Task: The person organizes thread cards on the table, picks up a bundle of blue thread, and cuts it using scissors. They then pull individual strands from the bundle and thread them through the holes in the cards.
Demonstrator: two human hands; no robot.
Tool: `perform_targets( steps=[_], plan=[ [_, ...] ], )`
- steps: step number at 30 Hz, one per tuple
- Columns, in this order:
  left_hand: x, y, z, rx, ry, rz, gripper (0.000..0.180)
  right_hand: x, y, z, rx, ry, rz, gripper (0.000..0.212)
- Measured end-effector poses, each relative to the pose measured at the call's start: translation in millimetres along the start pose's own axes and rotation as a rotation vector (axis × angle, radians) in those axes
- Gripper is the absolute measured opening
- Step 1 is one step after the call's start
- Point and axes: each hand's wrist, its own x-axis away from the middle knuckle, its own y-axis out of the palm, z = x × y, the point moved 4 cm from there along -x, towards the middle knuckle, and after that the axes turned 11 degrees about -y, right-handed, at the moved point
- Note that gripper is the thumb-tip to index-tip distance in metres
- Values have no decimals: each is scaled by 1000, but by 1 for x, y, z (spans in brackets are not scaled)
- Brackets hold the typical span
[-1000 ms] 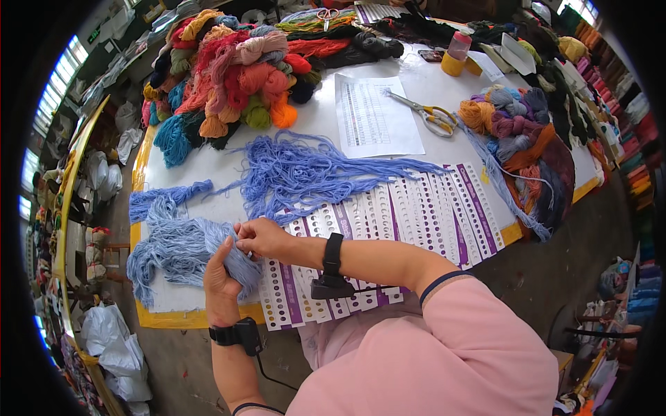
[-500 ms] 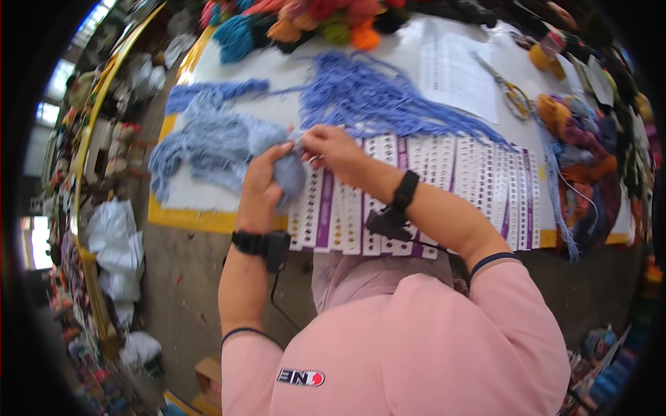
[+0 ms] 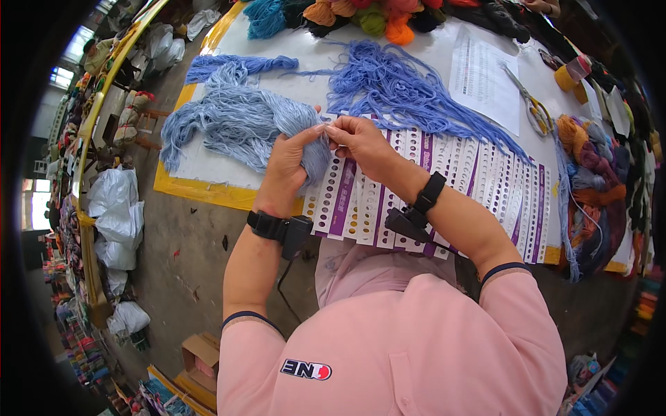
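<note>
A pale blue yarn skein (image 3: 239,132) lies spread over the left part of the table. My left hand (image 3: 290,158) is closed around its right end, thumb pointing at my other hand. My right hand (image 3: 359,142) meets it there in a pinch, the fingertips of both hands touching. Whatever strand sits between the fingertips is too small to make out clearly. Under and beside my right hand lie several white and purple cards (image 3: 340,201) with rows of punched holes. Beyond the hands spreads a loose heap of deeper blue yarn (image 3: 388,87).
A twisted blue hank (image 3: 243,66) lies at the far left. Printed paper (image 3: 482,80), scissors (image 3: 531,104) and a yellow thread cone (image 3: 570,75) sit at the right, near mixed yarn (image 3: 593,166). Colourful skeins (image 3: 374,21) line the back. White bags (image 3: 114,215) stand left of the table.
The view has shifted slightly, so the table sits a little further right. Both hands remain together at the pale blue skein, their fingertips now closer together.
</note>
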Motion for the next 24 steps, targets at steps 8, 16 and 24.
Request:
perform_targets(
  steps=[8, 16, 24],
  plan=[
    [0, -7, -2, 4, 49, 52, 40, 1, 0, -3, -150, 4, 75, 13],
    [1, -8, -3, -5, 42, -2, 42, 5, 3, -6, -185, 75, 69, 11],
    [1, -11, -4, -28, 75, 19, 42, 4, -2, -8, -102, -31, 10, 7]
  ],
)
